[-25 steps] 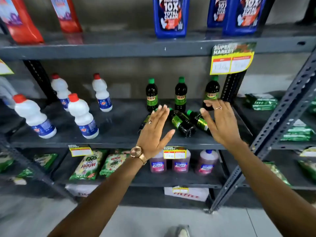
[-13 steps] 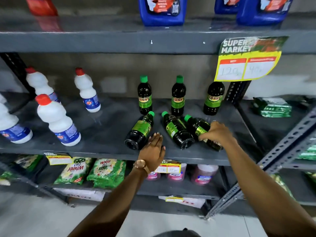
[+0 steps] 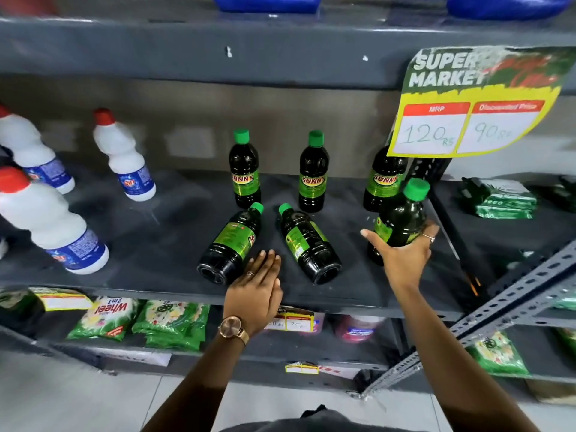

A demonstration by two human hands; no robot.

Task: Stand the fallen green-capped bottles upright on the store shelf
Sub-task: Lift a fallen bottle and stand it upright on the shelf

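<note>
Gripping a dark, glossy plastic bottle around its lower body, the right hand (image 3: 402,260) holds it tilted, green ribbed cap toward the upper right, at the right end of a matte grey metal shelf (image 3: 149,244). This held bottle (image 3: 402,219) has a rounded cylindrical shape, a narrow neck and a shiny green label; whether its base touches the shelf cannot be told.

2 more bottles of the same kind lie on their sides near the shelf's front edge, round bases toward the camera, caps pointing back. The left fallen bottle (image 3: 230,241) lies just beside the left hand (image 3: 257,291), which rests flat and open, fingers together, holding nothing; its fingertips sit close to that bottle's base, though contact is unclear. The middle fallen bottle (image 3: 307,244) lies between the 2 hands, apart from both.

Behind them, 3 upright bottles (image 3: 244,169) stand in a row with green and yellow labels reading SUNNY. The rightmost is partly hidden by a yellow and green paper price tag (image 3: 467,104) hanging from the shelf above.

On the left stand 3 smooth white plastic bottles (image 3: 124,157) with red caps and blue labels. A round rose-gold watch (image 3: 232,328) circles the left wrist.
</note>
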